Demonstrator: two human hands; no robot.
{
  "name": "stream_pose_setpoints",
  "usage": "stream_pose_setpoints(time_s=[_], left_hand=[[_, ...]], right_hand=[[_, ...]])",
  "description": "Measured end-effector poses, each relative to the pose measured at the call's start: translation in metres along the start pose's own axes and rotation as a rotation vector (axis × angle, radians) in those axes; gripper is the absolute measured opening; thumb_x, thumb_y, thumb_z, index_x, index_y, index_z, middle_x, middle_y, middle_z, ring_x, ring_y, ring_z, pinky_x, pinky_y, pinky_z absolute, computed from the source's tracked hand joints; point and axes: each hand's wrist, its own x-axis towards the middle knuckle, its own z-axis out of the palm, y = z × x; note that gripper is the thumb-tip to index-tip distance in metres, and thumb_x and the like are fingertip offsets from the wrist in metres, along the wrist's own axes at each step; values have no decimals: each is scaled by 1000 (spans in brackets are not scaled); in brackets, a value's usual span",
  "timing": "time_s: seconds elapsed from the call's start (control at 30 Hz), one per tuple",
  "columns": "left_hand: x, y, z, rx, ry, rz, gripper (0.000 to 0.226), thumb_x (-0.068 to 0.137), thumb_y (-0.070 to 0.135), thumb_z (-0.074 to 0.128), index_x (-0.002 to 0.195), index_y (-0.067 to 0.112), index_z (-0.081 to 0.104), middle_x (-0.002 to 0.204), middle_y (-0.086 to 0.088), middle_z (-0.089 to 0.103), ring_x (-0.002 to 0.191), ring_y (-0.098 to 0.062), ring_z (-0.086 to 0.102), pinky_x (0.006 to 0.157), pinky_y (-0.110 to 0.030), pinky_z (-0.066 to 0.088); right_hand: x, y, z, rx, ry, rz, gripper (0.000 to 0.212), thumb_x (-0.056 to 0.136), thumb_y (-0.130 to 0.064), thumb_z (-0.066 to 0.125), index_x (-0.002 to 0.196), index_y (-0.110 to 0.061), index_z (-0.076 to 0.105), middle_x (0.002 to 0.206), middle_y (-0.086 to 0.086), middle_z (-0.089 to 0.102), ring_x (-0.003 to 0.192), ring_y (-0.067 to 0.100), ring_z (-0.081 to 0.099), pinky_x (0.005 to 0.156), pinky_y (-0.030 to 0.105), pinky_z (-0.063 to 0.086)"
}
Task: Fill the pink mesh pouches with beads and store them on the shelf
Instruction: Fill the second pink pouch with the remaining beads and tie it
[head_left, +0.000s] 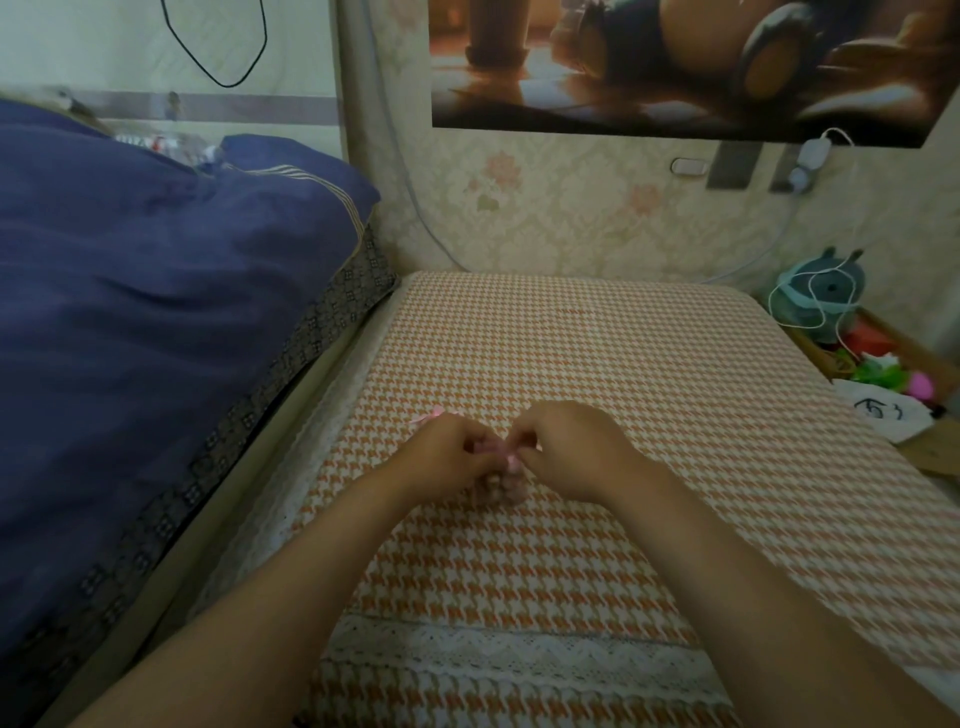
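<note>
A small pink mesh pouch with beads inside hangs between my two hands, over the orange houndstooth cloth of the table. My left hand pinches the pouch's top from the left, fingers curled. From the right, my right hand pinches the pink ribbon at the pouch's mouth. A bit of pink ribbon pokes out beyond my left hand; whether it belongs to a second pouch is hidden.
A bed with a dark blue quilt runs along the table's left side. A wooden box with a teal plush toy, cables and coloured bits stands to the right. The papered wall closes the far edge.
</note>
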Motion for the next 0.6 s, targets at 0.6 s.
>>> stream_pose_setpoints(time_s=[0.6], left_hand=[[-15, -4, -27, 113, 9, -86, 5, 85, 21, 75, 88, 21, 78, 75, 7, 72, 69, -7, 65, 70, -27, 55]], right_hand=[[-7, 24, 5, 335, -107, 209, 13, 92, -27, 70, 100, -25, 80, 83, -13, 71, 78, 7, 65, 73, 28, 53]])
